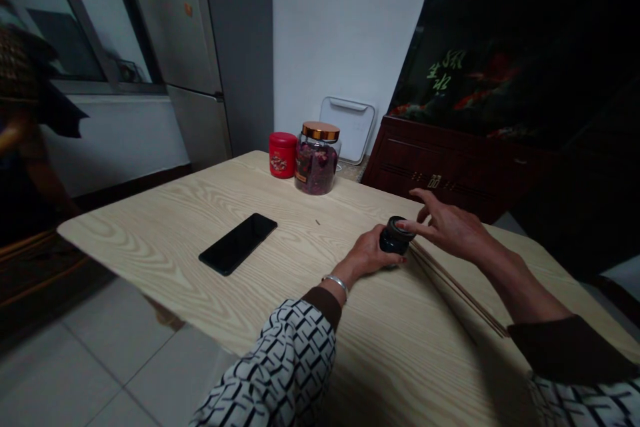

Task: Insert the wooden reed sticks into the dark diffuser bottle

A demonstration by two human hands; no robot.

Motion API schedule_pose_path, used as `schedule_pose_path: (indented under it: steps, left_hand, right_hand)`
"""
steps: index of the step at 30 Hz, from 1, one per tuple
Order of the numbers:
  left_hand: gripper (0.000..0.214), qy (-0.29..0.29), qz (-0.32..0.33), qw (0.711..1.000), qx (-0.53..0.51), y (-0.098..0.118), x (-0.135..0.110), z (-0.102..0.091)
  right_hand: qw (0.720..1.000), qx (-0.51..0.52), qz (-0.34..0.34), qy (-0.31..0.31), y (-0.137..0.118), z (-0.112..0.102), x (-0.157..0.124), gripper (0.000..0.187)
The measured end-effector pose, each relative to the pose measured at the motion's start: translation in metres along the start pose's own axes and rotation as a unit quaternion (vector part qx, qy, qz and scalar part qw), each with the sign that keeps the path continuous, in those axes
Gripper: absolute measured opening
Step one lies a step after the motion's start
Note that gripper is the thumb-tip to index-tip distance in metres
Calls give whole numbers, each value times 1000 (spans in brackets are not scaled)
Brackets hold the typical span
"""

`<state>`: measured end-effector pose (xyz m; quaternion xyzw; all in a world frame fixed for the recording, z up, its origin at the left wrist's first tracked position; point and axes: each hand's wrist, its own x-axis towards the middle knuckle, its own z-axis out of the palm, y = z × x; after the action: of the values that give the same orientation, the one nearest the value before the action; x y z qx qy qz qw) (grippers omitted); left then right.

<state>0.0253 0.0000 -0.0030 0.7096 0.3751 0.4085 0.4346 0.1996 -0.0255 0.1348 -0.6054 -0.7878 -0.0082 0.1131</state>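
A small dark round jar [395, 237] stands on the light wooden table [190, 240]. My left hand [367, 255] is wrapped round the jar's side and holds it against the tabletop. My right hand [450, 227] hovers just right of the jar, fingers stretched out and spread, its fingertips touching the jar's top rim. A silver bracelet sits on my left wrist. Both sleeves are black-and-white patterned with dark cuffs.
A black phone [238, 243] lies flat left of centre. At the far edge stand a glass jar with copper lid [317, 159] and a red tin [283, 155]. A fridge [210, 47], a white board [349, 127] and a dark cabinet with aquarium [450, 160] stand behind.
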Motion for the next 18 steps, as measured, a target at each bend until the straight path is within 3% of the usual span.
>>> schedule_pose_path:
  steps: [2, 5, 11, 15, 18]
  left_hand:
    - [73, 1, -5, 1000, 0, 1, 0, 0]
    - [73, 0, -7, 1000, -6, 0, 1, 1]
    - [67, 3, -1, 1000, 9, -1, 0, 0]
    - [66, 6, 1, 1000, 11, 5, -1, 0]
    - [77, 1, 26, 1000, -13, 13, -9, -3]
  right_hand:
    - [996, 69, -55, -23, 5, 7, 0, 78]
    - [983, 148, -104, -29, 8, 23, -2, 58]
    - [984, 154, -64, 56, -2, 42, -10, 40]
    - [983, 165, -22, 77, -8, 50, -17, 44]
    - [967, 227, 7, 114, -9, 63, -29, 56]
